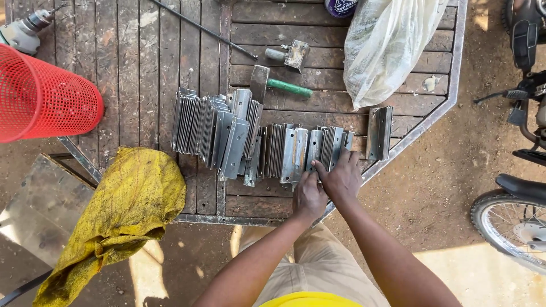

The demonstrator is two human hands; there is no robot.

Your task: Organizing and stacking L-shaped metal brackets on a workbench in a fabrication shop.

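A long row of grey metal angle brackets stands on edge across a worn wooden platform. My left hand and my right hand meet at the right end of the row. Both press on the last upright brackets, the right fingers spread over their lower edges. One bracket lies apart, just right of the row. A hammer with a green handle rests behind the brackets.
A red mesh basket lies at the left, a yellow cloth at the platform's near edge. A white plastic bag, a thin dark rod, a small metal tool and a drill lie farther back. A motorbike stands on the dirt at right.
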